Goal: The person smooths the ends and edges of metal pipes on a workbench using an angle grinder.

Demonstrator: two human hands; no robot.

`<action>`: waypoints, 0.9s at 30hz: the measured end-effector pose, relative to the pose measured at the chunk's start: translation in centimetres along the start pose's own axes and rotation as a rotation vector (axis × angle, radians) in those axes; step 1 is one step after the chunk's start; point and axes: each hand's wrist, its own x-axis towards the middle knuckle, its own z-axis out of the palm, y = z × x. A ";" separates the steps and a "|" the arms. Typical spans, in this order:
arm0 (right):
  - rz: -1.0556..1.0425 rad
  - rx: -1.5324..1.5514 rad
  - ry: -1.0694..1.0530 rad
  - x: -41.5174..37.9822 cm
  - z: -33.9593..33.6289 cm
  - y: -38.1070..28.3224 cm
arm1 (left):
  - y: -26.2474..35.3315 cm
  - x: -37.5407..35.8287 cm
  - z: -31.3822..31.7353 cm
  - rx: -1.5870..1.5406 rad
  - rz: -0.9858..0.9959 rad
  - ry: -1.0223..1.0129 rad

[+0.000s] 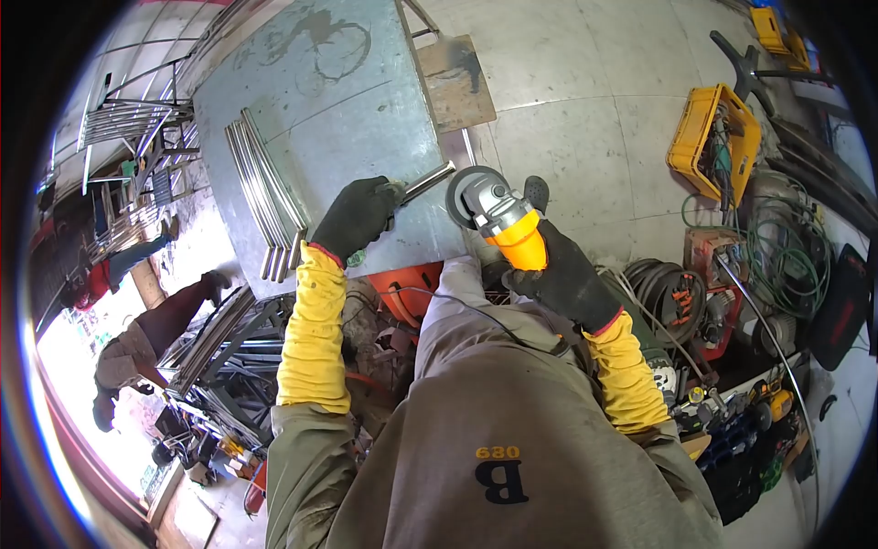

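My left hand [355, 218], in a dark glove, is closed round a short metal tube [428, 181] over the right edge of the metal table [366, 119]. The tube's free end points up and right. In my right hand [569, 279], also gloved, is a yellow and silver angle grinder [508, 220]. Its dark disc [465, 197] is just right of the tube's end; whether they touch is hard to tell. Several bent metal tubes [261, 188] lie side by side on the table, left of my left hand.
A wooden board [455, 82] adjoins the table's right edge. To the right are a yellow crate [684, 137], coiled hoses [663, 297] and tools. An orange object [402, 291] is under the near table edge. Two other people [137, 352] [105, 274] are at the left.
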 end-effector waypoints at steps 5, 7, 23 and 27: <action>-0.072 -0.039 -0.001 -0.1 -0.6 1.4 | -2.3 -0.3 1.8 0.201 0.280 0.235; -0.005 -0.099 -0.016 -0.1 -0.7 1.4 | -2.8 -0.5 2.4 0.277 0.307 0.291; 0.020 -0.028 -0.005 0.6 -0.1 -0.6 | -3.4 -0.1 3.3 0.253 0.307 0.359; -0.043 -0.019 -0.004 0.5 0.2 1.8 | 0.0 -1.0 0.9 -0.015 -0.011 0.041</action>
